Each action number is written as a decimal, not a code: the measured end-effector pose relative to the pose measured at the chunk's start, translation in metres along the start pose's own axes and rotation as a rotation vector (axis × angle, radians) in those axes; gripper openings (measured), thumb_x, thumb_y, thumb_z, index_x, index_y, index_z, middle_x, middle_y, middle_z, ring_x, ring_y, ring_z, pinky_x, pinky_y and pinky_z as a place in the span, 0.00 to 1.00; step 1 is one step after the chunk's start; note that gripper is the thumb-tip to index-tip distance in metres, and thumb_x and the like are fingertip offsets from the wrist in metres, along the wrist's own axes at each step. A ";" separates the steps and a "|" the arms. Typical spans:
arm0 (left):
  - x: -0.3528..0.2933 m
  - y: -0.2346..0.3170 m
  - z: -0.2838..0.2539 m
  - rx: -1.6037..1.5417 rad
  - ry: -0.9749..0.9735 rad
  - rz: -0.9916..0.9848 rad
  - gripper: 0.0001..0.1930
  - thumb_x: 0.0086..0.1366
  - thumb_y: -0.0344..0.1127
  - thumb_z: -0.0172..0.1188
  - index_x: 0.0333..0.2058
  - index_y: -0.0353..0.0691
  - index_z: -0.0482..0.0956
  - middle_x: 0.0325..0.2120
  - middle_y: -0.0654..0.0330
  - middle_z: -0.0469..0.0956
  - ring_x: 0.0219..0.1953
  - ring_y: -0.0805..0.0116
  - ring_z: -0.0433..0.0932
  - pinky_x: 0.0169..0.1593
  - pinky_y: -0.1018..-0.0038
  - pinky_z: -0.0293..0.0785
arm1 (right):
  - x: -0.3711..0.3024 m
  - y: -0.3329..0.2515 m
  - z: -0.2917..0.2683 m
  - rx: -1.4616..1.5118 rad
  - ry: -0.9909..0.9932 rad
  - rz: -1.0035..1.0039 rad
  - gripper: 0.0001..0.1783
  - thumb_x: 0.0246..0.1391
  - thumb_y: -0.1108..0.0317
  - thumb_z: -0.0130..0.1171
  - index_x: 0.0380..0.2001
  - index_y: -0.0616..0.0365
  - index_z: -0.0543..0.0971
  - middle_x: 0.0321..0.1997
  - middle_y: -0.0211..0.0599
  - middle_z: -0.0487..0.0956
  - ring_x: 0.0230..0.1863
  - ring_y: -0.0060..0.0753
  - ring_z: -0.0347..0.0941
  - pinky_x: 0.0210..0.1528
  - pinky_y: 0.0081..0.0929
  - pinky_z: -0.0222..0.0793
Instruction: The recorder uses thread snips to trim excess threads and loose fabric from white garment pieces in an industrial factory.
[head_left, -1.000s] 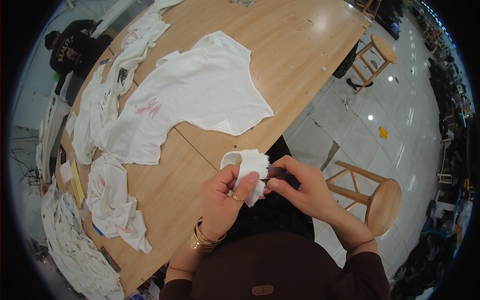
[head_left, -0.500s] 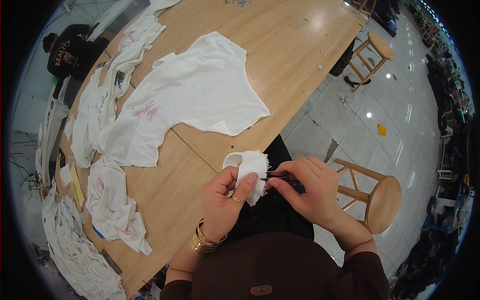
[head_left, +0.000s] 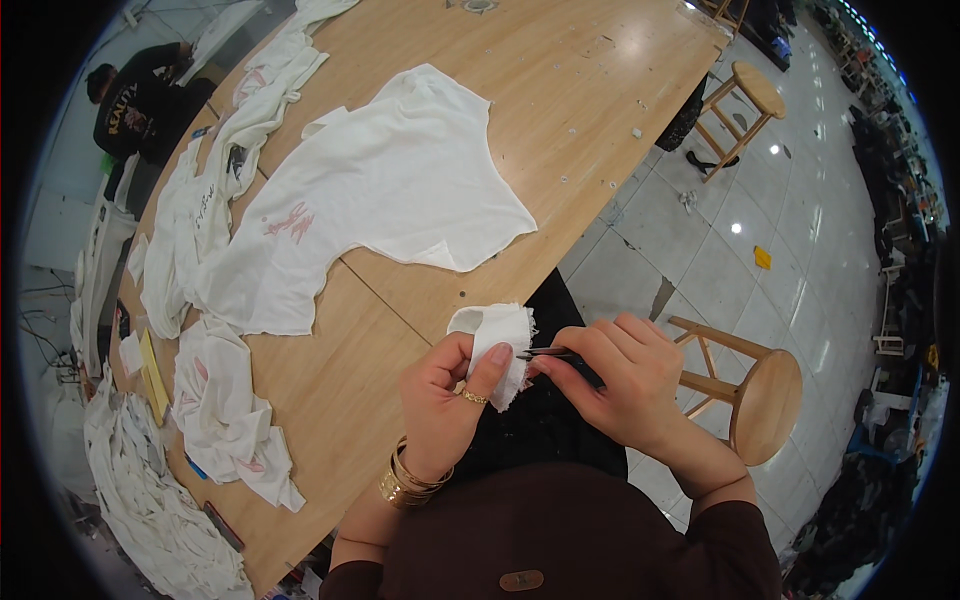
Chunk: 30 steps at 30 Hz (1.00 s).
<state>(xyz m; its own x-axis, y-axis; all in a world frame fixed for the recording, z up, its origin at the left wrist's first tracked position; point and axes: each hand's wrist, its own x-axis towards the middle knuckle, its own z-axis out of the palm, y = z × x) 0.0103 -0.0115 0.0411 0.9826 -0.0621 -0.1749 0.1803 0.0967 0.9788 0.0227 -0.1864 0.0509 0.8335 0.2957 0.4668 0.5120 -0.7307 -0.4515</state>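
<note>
My left hand (head_left: 447, 392) pinches a small folded piece of white cloth (head_left: 497, 328) between thumb and fingers. Loose threads fringe the cloth's right edge. My right hand (head_left: 622, 375) is closed around dark thread snips (head_left: 548, 352), whose narrow blades point left and meet that frayed edge. Part of the snips is hidden in my fingers. Both hands are above my lap, just off the table's near edge. Beyond them, a white garment (head_left: 400, 185) with a pale red print lies spread on the table.
The wooden table (head_left: 560, 90) runs from lower left to upper right. White garments (head_left: 225, 390) and a white cloth pile (head_left: 150, 500) cover its left side, by a yellow strip (head_left: 153, 375). Wooden stools (head_left: 768, 405) stand on the tiled floor. A person in black (head_left: 140, 105) works at far left.
The snips' blades, spread apart half a second ago, are now together at the frayed edge. My right hand has shifted very slightly; my left hand keeps its pinch on the cloth.
</note>
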 end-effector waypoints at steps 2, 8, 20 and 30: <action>0.000 0.001 0.001 0.004 0.004 -0.025 0.07 0.61 0.31 0.56 0.29 0.31 0.74 0.22 0.64 0.76 0.23 0.84 0.71 0.26 0.86 0.66 | 0.000 0.000 0.000 0.000 -0.001 -0.006 0.11 0.38 0.62 0.66 0.23 0.50 0.74 0.18 0.22 0.69 0.19 0.25 0.63 0.20 0.23 0.55; 0.001 -0.003 0.000 -0.006 -0.008 -0.026 0.07 0.62 0.31 0.56 0.29 0.31 0.74 0.22 0.63 0.77 0.23 0.84 0.72 0.26 0.86 0.66 | 0.001 -0.001 -0.002 -0.018 0.010 -0.001 0.10 0.38 0.62 0.66 0.23 0.49 0.74 0.19 0.21 0.69 0.20 0.24 0.63 0.20 0.23 0.55; 0.002 0.009 0.005 -0.146 -0.045 -0.060 0.07 0.61 0.30 0.54 0.31 0.30 0.73 0.25 0.58 0.77 0.25 0.76 0.76 0.31 0.81 0.72 | 0.001 0.002 0.007 0.183 0.006 0.102 0.10 0.37 0.67 0.68 0.22 0.55 0.75 0.18 0.28 0.73 0.19 0.28 0.65 0.21 0.23 0.59; -0.001 0.000 -0.002 -0.128 -0.107 -0.023 0.07 0.62 0.29 0.55 0.34 0.29 0.74 0.26 0.61 0.77 0.28 0.80 0.74 0.31 0.84 0.70 | 0.002 0.006 0.012 0.569 -0.221 0.460 0.13 0.39 0.63 0.67 0.19 0.56 0.74 0.18 0.25 0.71 0.23 0.22 0.62 0.31 0.22 0.57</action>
<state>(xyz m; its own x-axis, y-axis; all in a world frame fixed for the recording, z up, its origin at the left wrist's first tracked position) 0.0091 -0.0092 0.0413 0.9693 -0.1700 -0.1778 0.2132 0.2198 0.9520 0.0296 -0.1829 0.0404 0.9802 0.1981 0.0007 0.0811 -0.3982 -0.9137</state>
